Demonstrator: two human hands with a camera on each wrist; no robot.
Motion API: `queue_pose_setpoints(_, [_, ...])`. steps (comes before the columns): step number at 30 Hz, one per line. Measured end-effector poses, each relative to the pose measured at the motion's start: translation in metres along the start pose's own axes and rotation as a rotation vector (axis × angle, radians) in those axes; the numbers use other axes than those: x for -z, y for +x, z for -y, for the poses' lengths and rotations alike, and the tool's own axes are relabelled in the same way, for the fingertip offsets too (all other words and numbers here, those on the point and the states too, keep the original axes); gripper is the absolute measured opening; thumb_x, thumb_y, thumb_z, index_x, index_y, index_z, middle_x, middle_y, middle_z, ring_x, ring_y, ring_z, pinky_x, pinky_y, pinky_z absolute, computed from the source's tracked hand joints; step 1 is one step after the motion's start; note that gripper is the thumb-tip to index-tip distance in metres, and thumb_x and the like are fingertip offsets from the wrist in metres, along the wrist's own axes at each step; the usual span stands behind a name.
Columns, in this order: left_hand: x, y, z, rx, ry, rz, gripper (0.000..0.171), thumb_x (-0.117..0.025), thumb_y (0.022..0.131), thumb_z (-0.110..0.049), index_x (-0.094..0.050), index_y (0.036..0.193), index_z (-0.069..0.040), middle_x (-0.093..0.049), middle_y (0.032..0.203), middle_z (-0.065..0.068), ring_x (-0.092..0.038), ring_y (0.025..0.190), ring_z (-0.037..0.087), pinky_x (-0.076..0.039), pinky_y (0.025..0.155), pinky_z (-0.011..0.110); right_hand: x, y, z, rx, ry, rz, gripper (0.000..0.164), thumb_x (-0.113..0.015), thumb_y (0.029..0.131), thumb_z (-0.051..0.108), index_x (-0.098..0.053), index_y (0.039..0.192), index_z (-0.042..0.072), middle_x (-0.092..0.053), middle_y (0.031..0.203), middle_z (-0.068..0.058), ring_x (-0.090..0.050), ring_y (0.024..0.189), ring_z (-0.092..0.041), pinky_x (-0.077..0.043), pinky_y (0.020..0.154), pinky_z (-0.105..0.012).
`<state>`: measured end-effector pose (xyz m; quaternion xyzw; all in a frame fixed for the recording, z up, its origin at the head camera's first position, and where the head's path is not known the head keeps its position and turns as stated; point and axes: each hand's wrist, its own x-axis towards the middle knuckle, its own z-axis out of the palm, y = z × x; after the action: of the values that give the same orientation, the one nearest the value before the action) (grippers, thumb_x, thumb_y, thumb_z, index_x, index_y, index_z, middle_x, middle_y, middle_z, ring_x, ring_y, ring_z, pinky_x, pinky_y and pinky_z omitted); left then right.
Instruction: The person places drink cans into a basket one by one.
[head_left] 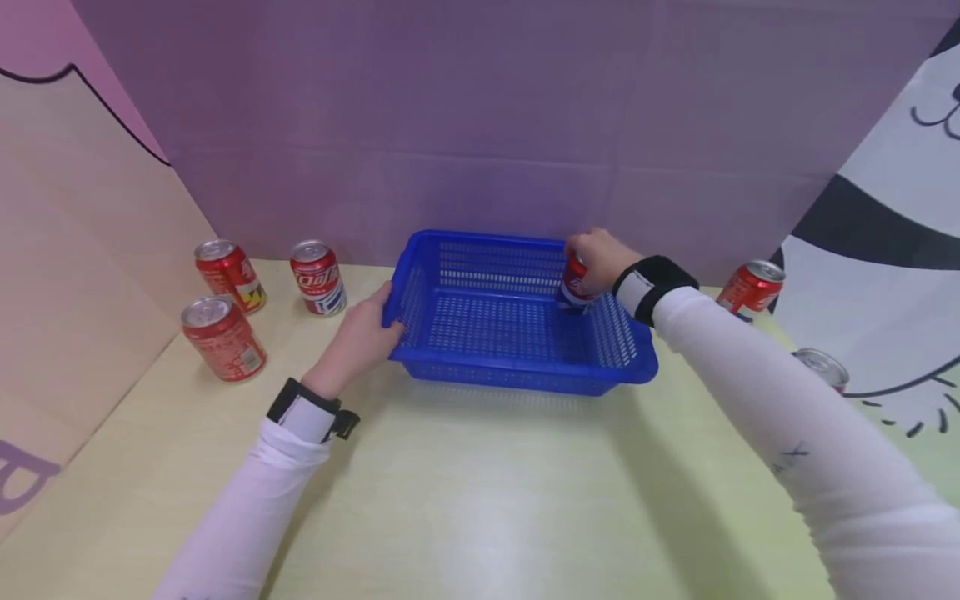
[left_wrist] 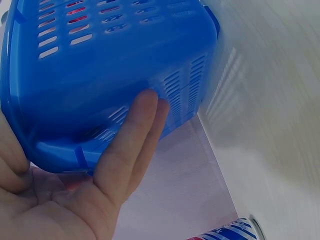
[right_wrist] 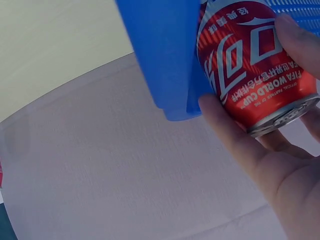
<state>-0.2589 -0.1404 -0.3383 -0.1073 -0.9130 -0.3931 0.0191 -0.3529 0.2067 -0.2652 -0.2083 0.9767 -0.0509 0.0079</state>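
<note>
A blue plastic basket (head_left: 517,375) with slotted walls stands on the table near the back wall. My left hand (head_left: 362,337) grips its left rim; in the left wrist view the fingers (left_wrist: 131,135) lie along the outside of the wall. Inside the basket's back right corner, my right hand (head_left: 603,260) holds a red soda can (right_wrist: 252,60) upright by its upper part, thumb and fingers around it. Left of the basket stand more red cans, the nearest to my left hand being a can (head_left: 318,279) with a blue-and-white lower part.
Two other cans, one behind (head_left: 223,271) and one in front (head_left: 223,340), stand at the table's left edge. On the right, a can (head_left: 753,285) and another can (head_left: 823,367) are partly covered by my right sleeve. A purple backdrop (head_left: 495,125) rises behind the basket.
</note>
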Motion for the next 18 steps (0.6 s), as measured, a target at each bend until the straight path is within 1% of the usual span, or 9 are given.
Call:
queue_pose_setpoints(3, [-0.001, 0.0, 0.0, -0.003, 0.002, -0.001, 0.067, -0.052, 0.097, -0.006, -0.018, 0.152, 0.009, -0.039, 0.144, 0.033, -0.057, 0.103, 0.037, -0.05, 0.07, 0.04, -0.001, 0.004, 0.0, -0.014, 0.002, 0.035, 0.052, -0.078, 0.067, -0.004, -0.061, 0.116, -0.008, -0.058, 0.109, -0.027, -0.052, 0.105, -0.041, -0.05, 0.084, -0.051])
queue_pose_setpoints(7, [-0.002, -0.001, -0.002, -0.005, 0.005, -0.006, 0.066, -0.052, 0.097, -0.006, -0.018, 0.151, 0.01, -0.039, 0.143, 0.034, -0.058, 0.1, 0.037, -0.05, 0.066, 0.039, -0.003, 0.008, 0.001, -0.053, 0.024, 0.086, 0.058, -0.078, 0.067, -0.006, -0.059, 0.122, -0.008, -0.056, 0.113, -0.027, -0.052, 0.108, -0.04, -0.05, 0.087, -0.052])
queue_pose_setpoints(10, [-0.003, -0.001, -0.003, 0.001, 0.002, -0.005, 0.066, -0.052, 0.097, -0.006, -0.019, 0.151, 0.011, -0.038, 0.144, 0.034, -0.058, 0.101, 0.037, -0.05, 0.066, 0.039, -0.006, 0.01, 0.001, -0.058, 0.018, 0.109, 0.06, -0.079, 0.068, -0.006, -0.059, 0.124, -0.008, -0.059, 0.111, -0.025, -0.054, 0.105, -0.039, -0.051, 0.085, -0.05])
queue_pose_setpoints(13, [-0.003, -0.001, -0.004, 0.002, 0.003, -0.004, 0.066, -0.052, 0.097, -0.006, -0.019, 0.151, 0.011, -0.037, 0.144, 0.034, -0.057, 0.103, 0.038, -0.051, 0.068, 0.039, -0.009, 0.011, 0.0, -0.044, -0.005, 0.114, 0.056, -0.08, 0.069, -0.005, -0.06, 0.121, -0.007, -0.062, 0.106, -0.022, -0.058, 0.1, -0.037, -0.053, 0.082, -0.048])
queue_pose_setpoints(15, [-0.003, -0.001, -0.004, -0.001, 0.004, -0.006, 0.065, -0.052, 0.097, -0.006, -0.019, 0.15, 0.011, -0.036, 0.145, 0.034, -0.056, 0.104, 0.038, -0.051, 0.07, 0.04, -0.009, 0.011, 0.0, -0.035, -0.013, 0.103, 0.053, -0.08, 0.069, -0.004, -0.061, 0.119, -0.007, -0.063, 0.104, -0.021, -0.059, 0.098, -0.036, -0.053, 0.081, -0.047])
queue_pose_setpoints(18, [-0.002, -0.001, -0.003, -0.004, 0.009, -0.01, 0.065, -0.052, 0.097, -0.005, -0.019, 0.15, 0.012, -0.036, 0.145, 0.033, -0.057, 0.102, 0.037, -0.051, 0.068, 0.04, -0.011, 0.01, 0.0, -0.015, -0.023, 0.081, 0.051, -0.078, 0.071, -0.002, -0.062, 0.119, -0.006, -0.062, 0.105, -0.023, -0.057, 0.101, -0.038, -0.052, 0.083, -0.049])
